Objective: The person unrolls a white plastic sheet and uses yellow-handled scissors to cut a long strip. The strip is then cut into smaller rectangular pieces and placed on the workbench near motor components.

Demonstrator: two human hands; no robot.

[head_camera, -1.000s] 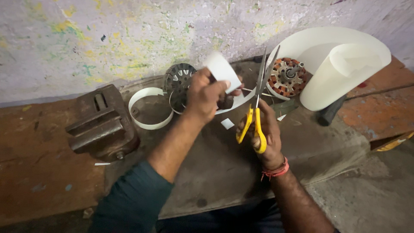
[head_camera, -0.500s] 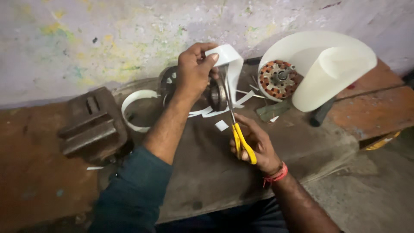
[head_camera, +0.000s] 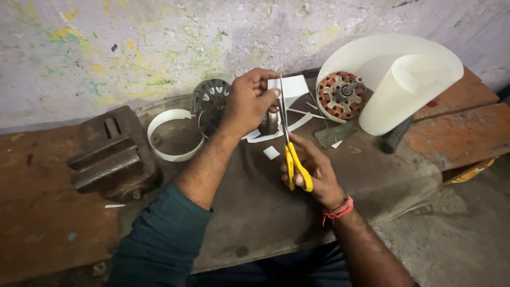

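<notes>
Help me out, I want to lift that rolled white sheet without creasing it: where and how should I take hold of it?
Probably best around the middle of the rolled white sheet, coming from above and the right, where nothing stands close. It lies tilted on the bench, its open end up toward the wall; a loose, wide grasp around the curve should avoid flattening it. The copper-wound motor part crowds its left side.

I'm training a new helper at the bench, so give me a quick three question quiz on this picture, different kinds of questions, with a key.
1. True or false: the right hand holds yellow-handled scissors.
2. What does the left hand hold? A) white paper strip B) hammer C) bench vise
3. What lies inside the curled white sheet roll?

Key:
1. True.
2. A, the white paper strip.
3. The copper-wound motor stator.
</notes>
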